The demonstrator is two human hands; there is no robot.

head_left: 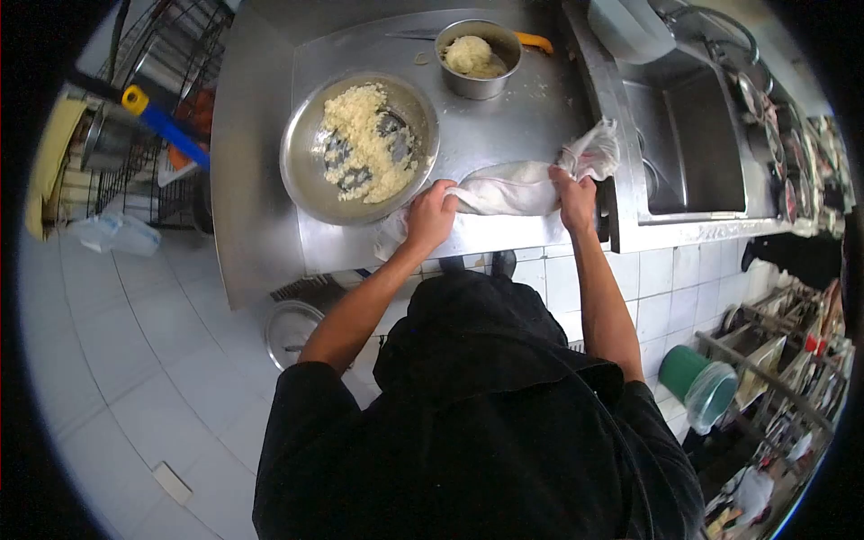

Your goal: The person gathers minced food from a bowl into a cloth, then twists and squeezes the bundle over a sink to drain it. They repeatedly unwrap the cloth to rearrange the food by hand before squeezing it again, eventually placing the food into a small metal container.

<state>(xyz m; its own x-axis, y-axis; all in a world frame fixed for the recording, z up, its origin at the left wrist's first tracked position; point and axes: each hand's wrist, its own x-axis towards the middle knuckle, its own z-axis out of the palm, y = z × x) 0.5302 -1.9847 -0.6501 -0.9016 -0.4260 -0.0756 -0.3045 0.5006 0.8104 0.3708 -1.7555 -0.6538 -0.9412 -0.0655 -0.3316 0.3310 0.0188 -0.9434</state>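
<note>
A white cloth (508, 187) is stretched along the front of the steel counter, bunched at both ends and bulging between my hands. Whatever may be inside it is hidden. My left hand (432, 216) is closed around its left end, beside a wide metal bowl (297, 171). Pale, crumbly food (367, 135) is spread over the bowl's bottom. Gripping the gathered right end is my right hand (574, 198), with a loose tuft of cloth sticking out beyond it. Farther back, a small steel pot (477, 88) contains a pale lump (469, 56) of similar food.
Behind the pot lies a knife with an orange handle (535, 41). A steel sink (693, 135) adjoins the counter on the right, with a pale plastic tub (632, 29) at its back. Wire shelving and a blue handle (171, 130) are at left. A green bin (686, 371) stands lower right.
</note>
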